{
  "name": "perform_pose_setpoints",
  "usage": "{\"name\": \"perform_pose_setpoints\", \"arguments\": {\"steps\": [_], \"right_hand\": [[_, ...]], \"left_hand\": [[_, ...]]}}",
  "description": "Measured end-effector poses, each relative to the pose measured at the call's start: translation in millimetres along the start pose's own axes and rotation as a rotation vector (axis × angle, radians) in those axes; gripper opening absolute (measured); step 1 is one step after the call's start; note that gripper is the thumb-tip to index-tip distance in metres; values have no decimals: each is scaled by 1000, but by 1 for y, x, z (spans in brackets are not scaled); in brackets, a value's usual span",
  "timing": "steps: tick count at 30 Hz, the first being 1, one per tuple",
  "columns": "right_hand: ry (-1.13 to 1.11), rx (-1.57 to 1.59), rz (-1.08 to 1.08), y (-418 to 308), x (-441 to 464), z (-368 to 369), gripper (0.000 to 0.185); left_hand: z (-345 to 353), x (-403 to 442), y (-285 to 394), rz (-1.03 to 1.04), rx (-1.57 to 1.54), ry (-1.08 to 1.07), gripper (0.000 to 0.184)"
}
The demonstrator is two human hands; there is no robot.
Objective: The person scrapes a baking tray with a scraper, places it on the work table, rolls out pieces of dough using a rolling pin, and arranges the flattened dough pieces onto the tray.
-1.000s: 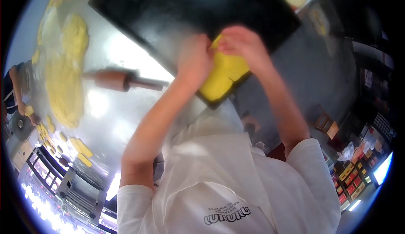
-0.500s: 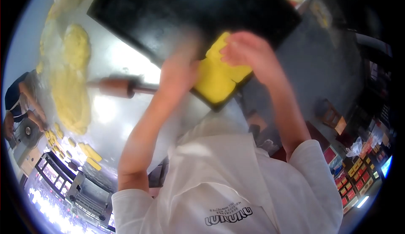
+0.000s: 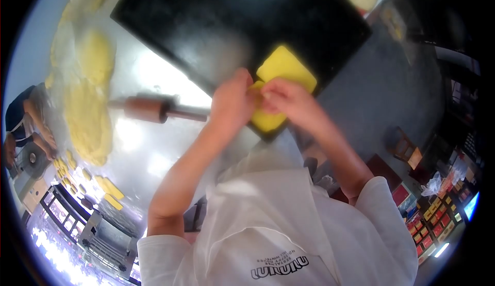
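Both hands work at the near corner of a black baking tray (image 3: 185,23). My left hand (image 3: 233,100) has its fingers closed at the left edge of a yellow dough sheet (image 3: 270,121) in that corner. From the right, my right hand (image 3: 289,99) pinches the upper edge of the same sheet, its fingertips close to the left hand's. Just beyond my right hand, another flat yellow dough piece (image 3: 286,67) with rounded corners lies on the tray. My hands partly cover the near sheet, and their fingertips are slightly blurred.
A rolling pin (image 3: 147,109) lies left of my left hand on the metal table (image 3: 154,157). Farther left is a large mass of yellow dough (image 3: 87,116), with small dough pieces (image 3: 111,188) below it. Another person's arm (image 3: 38,121) shows at the far left edge.
My right hand has moved down and left, close to my left hand. The farther dough piece is now uncovered and lies flat, with a gap between it and the near sheet.
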State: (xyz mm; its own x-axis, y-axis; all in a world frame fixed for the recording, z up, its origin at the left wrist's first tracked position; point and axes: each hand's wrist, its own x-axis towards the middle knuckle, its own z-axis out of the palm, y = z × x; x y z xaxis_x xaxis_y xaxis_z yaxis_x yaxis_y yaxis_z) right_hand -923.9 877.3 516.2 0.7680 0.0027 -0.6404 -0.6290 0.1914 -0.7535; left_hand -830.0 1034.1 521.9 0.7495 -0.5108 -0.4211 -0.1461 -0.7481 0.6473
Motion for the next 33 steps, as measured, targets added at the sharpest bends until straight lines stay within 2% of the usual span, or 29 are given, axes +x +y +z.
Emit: {"name": "perform_pose_setpoints", "arguments": {"steps": [3,9,15,23,29,33], "right_hand": [[32,80,-4,3,5,5,25],[52,125,23,3,7,9,28],[-5,91,-34,16,10,6,31],[8,219,109,-2,24,10,39],[43,62,-23,-12,0,11,31],[142,-399,-222,-9,-4,16,21]], "left_hand": [[1,2,-7,9,-96,72,11],[6,4,-7,28,-95,118,12],[12,-6,-23,308,182,316,19],[-17,-3,-39,393,403,163,25],[-29,3,-47,395,361,97,11],[-39,5,-47,319,332,-14,10]]}}
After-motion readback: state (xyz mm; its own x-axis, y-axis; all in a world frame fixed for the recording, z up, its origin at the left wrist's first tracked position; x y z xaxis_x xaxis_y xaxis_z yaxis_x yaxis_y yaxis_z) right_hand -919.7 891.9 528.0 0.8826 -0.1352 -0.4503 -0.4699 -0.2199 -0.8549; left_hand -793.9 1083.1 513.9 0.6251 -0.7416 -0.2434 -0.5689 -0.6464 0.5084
